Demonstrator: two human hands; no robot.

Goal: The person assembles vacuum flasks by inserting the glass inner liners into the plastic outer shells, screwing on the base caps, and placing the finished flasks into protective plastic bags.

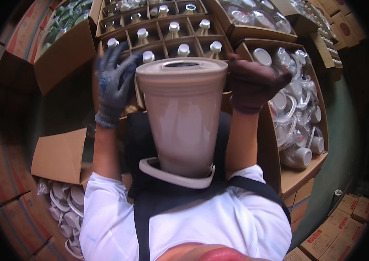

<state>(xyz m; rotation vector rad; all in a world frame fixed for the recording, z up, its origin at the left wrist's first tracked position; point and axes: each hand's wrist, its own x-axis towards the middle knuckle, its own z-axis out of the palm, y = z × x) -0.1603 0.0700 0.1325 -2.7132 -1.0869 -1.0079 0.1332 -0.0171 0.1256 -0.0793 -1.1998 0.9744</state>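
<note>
Hands, gloved, two: grey left hand (114, 82) released, fingers spread beside the rim; dark right hand (254, 82) bent at the opposite rim, grip or contact impossible to tell. Between them, one beige lidded container (183, 117), presumably centred before the torso for two-handed reach, pale handle (176, 177) around its narrow base. Beyond, divided carton (162, 44) of white-capped bottles (174, 29), its near edge partly hidden by the container; rightward, open carton (295, 178) of bagged pale parts (286, 103).

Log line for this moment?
left hand: grey-gloved, spread | right hand: dark-gloved, grip unclear | beige tapered plastic container: between hands, contact unclear
</note>
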